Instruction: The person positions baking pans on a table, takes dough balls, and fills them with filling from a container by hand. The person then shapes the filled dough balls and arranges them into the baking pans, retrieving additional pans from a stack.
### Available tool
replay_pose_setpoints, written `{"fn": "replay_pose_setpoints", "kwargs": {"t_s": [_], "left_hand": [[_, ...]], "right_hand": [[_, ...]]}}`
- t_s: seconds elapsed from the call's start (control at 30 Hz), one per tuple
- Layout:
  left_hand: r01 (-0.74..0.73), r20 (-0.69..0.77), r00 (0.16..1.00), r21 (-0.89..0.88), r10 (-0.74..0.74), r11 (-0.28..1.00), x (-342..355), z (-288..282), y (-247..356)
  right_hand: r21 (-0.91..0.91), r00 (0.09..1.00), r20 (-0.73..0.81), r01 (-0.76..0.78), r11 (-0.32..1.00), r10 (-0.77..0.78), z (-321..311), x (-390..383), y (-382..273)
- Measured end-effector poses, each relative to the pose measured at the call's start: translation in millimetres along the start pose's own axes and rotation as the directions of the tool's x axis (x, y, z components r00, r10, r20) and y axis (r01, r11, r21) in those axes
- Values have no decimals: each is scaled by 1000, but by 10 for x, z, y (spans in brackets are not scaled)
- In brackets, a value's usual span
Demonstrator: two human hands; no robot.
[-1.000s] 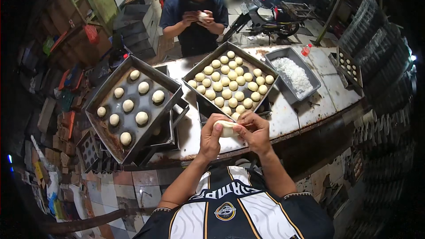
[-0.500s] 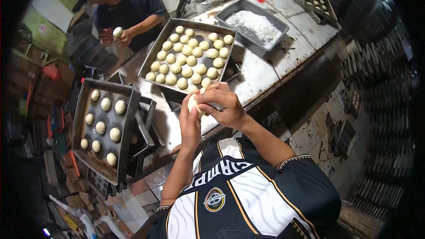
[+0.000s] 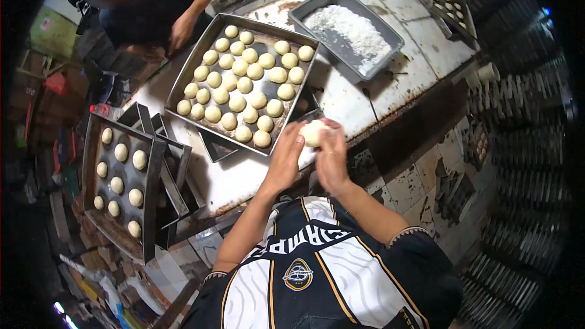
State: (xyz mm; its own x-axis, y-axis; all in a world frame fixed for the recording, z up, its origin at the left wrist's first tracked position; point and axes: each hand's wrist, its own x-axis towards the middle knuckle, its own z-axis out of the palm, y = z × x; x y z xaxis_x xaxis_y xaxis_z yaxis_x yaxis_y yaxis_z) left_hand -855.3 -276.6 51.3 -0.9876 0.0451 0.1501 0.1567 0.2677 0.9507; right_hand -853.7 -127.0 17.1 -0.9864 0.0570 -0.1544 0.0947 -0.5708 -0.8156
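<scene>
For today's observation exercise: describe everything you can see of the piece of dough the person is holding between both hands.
The piece of dough is a pale, cream-white lump, smooth and roundish, soft-looking. It is held above the table edge, just beside the near corner of the big tray of dough balls. The left hand cups it from one side, the right hand from the other, fingers curled over it, so only its top shows. It looks slightly larger than the balls on the tray.

Hands: my left hand [image 3: 285, 161] and right hand [image 3: 332, 157] cup a dough ball [image 3: 314, 132].
Beyond left hand: tray [image 3: 194, 61] of dough rounds.
</scene>
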Motion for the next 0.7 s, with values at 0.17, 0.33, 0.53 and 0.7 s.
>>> {"fn": "replay_pose_setpoints", "kwargs": {"t_s": [0.17,0.33,0.53,0.7], "left_hand": [[406,22,913,-163,-408,899,144,-169,-152],[222,-232,963,378,-140,899,728,-151,-723],[191,-99,981,667,-169,720,1017,-37,-1060],[322,-183,946,648,-269,690,1018,-6,-1086]], "right_hand": [[-830,839,536,502,-244,-95,-1415,1030,-84],[-869,870,483,463,-173,-103,-1694,1441,439],[-813,761,504,577,-74,408,-1802,1526,422],[-858,858,513,513,13,-31,-1865,1639,336]]}}
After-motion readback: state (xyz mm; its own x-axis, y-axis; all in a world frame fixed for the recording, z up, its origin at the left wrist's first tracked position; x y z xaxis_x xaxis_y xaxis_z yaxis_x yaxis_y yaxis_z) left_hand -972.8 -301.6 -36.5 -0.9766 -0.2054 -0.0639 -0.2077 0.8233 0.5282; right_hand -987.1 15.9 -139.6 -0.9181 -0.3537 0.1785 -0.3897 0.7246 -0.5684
